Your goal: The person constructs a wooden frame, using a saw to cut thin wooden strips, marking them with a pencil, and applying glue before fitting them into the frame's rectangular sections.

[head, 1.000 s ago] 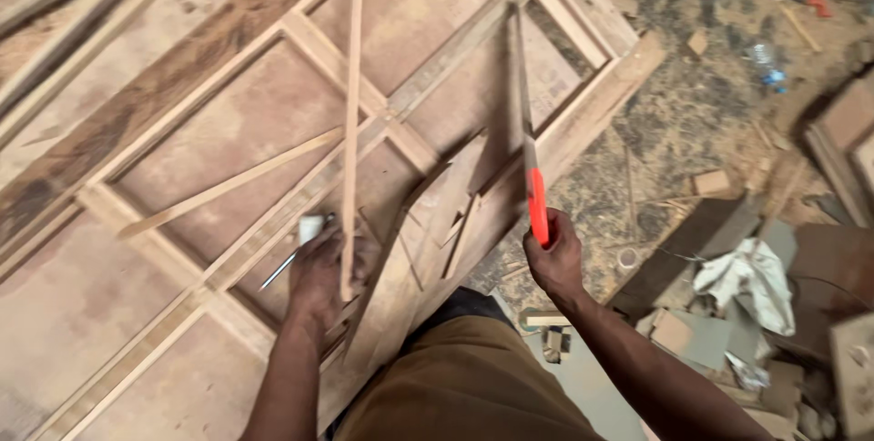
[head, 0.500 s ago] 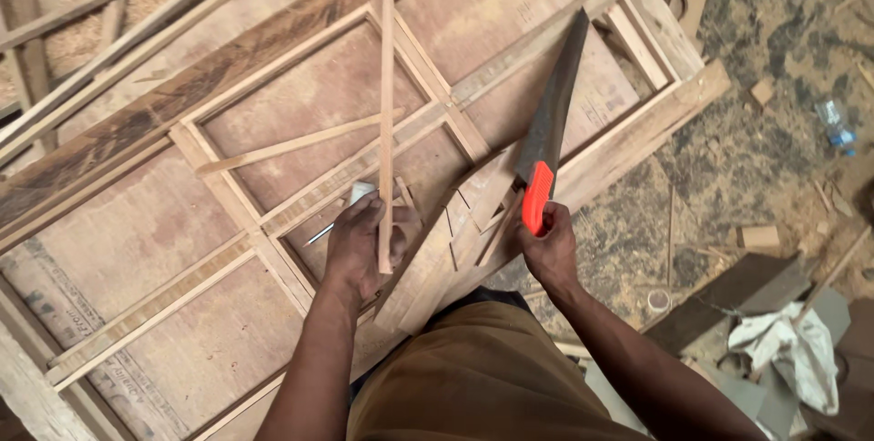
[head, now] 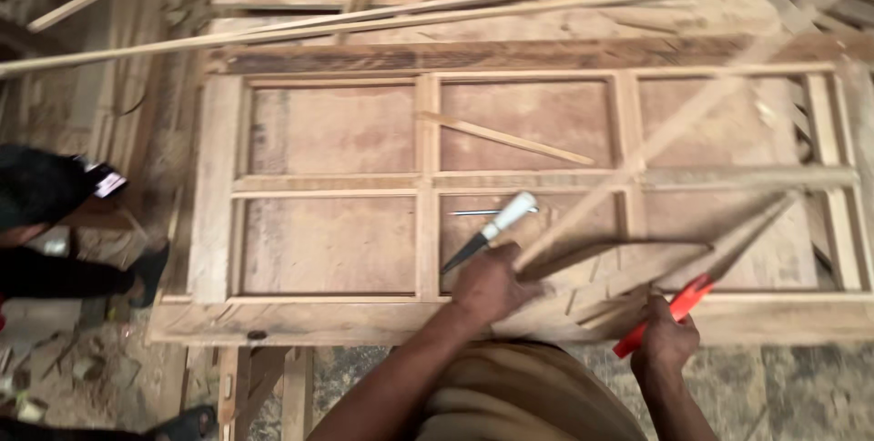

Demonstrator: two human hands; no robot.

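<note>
A wooden door frame (head: 218,186) with several rectangular panels lies flat across a bench. My left hand (head: 492,284) presses the near end of a long thin wooden strip (head: 655,136) onto the frame's lower rail; the strip runs diagonally up to the right. My right hand (head: 665,339) grips the orange handle of a handsaw (head: 728,254), its blade lying low over the rail toward the right. A small white-handled knife (head: 496,227) rests on a panel just above my left hand.
Several long thin battens (head: 382,18) lie across the far side of the frame. A short loose strip (head: 505,138) lies in an upper panel. Another person in black (head: 55,223) crouches at the left edge. Debris-strewn ground (head: 801,386) lies below the bench.
The view has swung left, so the frame now lies square across it. Both hands keep hold of strip and saw; the saw blade has dropped from pointing upward to lying low, toward the right.
</note>
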